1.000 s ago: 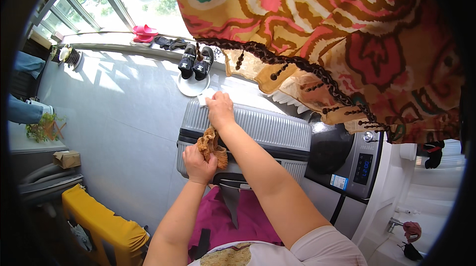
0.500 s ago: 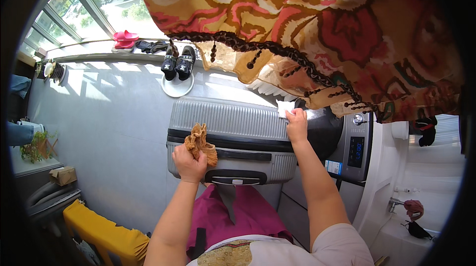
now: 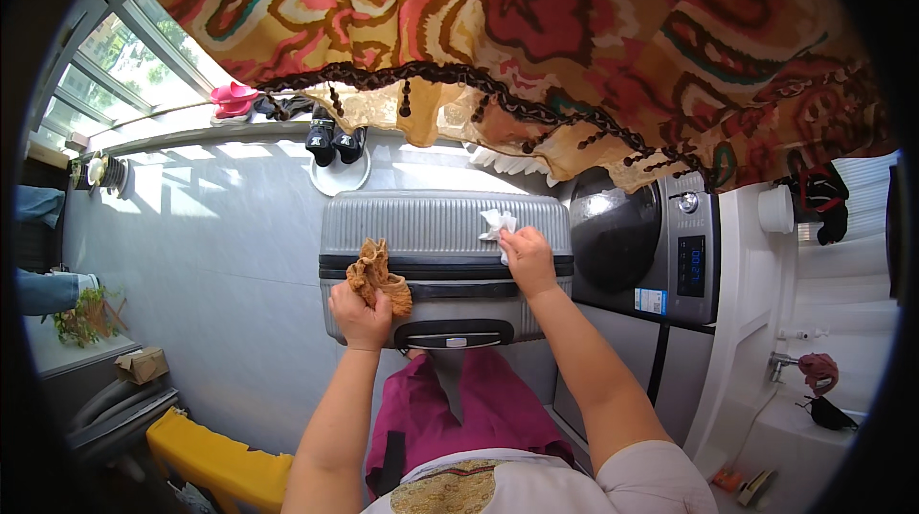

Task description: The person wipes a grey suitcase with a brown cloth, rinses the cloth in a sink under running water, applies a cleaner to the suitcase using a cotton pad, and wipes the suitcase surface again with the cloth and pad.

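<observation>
A grey ribbed suitcase (image 3: 431, 222) lies in front of my legs, its black handle (image 3: 461, 291) and black zip band toward me. My left hand (image 3: 362, 318) is closed round a crumpled brown cloth (image 3: 380, 279), held over the left part of the suitcase's near side. Above the ribbed top, right of the middle, my right hand (image 3: 528, 260) pinches a crumpled white tissue (image 3: 497, 224). Whether the tissue touches the shell I cannot tell.
A patterned curtain (image 3: 536, 55) with beaded fringe hangs across the far side. Right of the suitcase stands a front-loading washing machine (image 3: 691, 256). Black shoes (image 3: 335, 143) sit on a round white tray (image 3: 337, 179) beyond. A yellow-covered thing (image 3: 215, 457) is near left.
My right hand has moved left with the white tissue, from the suitcase's right end toward its middle. My left hand still grips the brown cloth. The view has shifted, uncovering more of the washing machine.
</observation>
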Motion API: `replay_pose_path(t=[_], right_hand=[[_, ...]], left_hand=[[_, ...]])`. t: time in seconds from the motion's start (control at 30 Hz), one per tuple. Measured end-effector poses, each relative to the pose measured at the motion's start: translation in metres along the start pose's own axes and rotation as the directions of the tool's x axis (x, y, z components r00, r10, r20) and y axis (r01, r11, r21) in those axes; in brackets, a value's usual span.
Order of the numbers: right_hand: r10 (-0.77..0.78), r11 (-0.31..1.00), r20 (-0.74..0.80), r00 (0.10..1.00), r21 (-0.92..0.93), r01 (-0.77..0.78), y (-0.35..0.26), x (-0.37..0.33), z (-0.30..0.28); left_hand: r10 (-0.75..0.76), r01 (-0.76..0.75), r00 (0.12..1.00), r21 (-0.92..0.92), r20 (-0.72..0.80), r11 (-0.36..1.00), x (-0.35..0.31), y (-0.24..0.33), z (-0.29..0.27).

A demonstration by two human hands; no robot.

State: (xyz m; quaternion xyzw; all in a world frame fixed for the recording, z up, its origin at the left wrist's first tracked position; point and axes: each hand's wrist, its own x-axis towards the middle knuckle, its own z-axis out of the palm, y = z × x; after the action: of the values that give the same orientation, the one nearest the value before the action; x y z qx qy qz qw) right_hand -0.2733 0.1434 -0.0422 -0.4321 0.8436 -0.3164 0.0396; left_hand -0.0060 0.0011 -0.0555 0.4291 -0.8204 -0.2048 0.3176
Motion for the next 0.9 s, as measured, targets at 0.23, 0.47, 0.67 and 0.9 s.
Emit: replay_pose_path(t=[0.23, 0.47, 0.67, 0.9], right_hand=[[0.136, 0.989, -0.046, 0.99, 0.058, -0.134, 0.004, 0.009, -0.002], [0.442, 0.896, -0.039, 0.896, 0.07, -0.438, -0.017, 0.009, 0.02], [0.005, 0.98, -0.101, 0.995, -0.196, -0.025, 0.0, 0.039, 0.02], [0.023, 0.973, 0.034, 0.999, -0.229, -0.015, -0.016, -0.004, 0.011]], left_hand=[[0.007, -0.007, 1.0, -0.007, 0.019, 1.0, 0.001, 0.003, 0.0], [-0.001, 0.001, 1.0, 0.002, 0.029, 1.0, 0.0, 0.0, -0.004], [0.016, -0.017, 0.999, 0.002, 0.03, 1.0, 0.004, 0.004, -0.002], [-0.02, 0.02, 0.999, 0.011, 0.04, 1.0, 0.003, 0.004, -0.008]])
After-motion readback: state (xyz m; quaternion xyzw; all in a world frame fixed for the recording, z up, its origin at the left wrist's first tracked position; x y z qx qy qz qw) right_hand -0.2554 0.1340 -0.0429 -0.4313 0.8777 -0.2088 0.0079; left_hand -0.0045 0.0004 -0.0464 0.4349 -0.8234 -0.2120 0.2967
